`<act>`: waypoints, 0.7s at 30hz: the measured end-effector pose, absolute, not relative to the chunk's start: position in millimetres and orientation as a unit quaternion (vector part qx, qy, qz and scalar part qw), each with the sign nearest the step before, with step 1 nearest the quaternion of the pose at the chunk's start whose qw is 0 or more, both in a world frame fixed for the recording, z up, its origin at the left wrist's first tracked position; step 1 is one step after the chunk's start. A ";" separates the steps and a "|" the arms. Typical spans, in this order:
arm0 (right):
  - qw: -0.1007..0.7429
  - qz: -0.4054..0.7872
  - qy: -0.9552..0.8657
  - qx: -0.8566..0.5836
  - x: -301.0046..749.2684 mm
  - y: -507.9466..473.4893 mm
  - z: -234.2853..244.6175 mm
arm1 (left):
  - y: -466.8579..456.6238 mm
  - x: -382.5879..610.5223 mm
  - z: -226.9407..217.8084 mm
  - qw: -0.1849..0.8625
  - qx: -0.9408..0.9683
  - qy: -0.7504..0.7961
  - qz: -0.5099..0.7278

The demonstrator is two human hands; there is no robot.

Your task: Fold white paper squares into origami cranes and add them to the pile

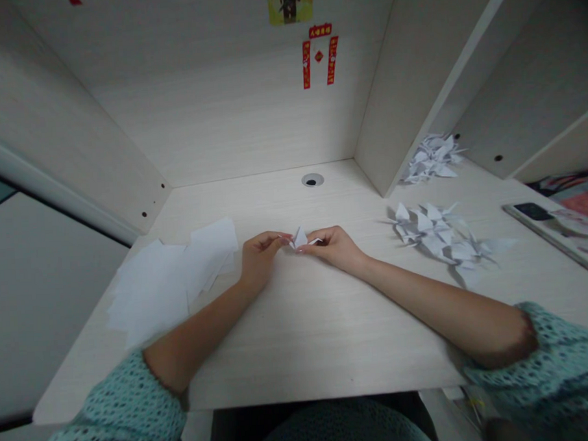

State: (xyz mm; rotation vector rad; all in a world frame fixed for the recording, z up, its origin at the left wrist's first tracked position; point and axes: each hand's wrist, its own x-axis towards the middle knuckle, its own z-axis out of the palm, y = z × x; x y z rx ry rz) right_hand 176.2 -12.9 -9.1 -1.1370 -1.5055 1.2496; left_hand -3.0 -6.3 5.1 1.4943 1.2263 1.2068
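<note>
A small white origami crane (pixel 299 238) is held between my two hands over the middle of the desk, with its pointed centre upward. My left hand (pixel 261 256) pinches it from the left between thumb and fingers. On the other side my right hand (pixel 338 246) grips its right part, and a thin folded tip shows by the fingers. Several finished paper cranes (pixel 433 230) lie in a loose heap to the right of my right hand. Overlapping sheets of white paper (pixel 153 288) are spread to the left of my left hand.
A second heap of cranes (pixel 432 157) sits behind the upright divider (pixel 405 98). A phone (pixel 557 232) lies at the far right beside a red and dark cloth (pixel 585 198). A round cable hole (pixel 312 180) is near the back panel, which bears red stickers (pixel 306 64).
</note>
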 end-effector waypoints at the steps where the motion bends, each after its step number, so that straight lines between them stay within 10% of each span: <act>1: 0.423 0.503 -0.601 -0.455 176.2 -12.7 -9.4 | -6.3 -2.9 5.2 0.416 0.594 0.493 0.480; 21: 0.475 0.529 -0.538 -0.453 171.3 -16.2 -2.8 | -6.3 -1.3 4.2 0.416 0.575 0.503 0.493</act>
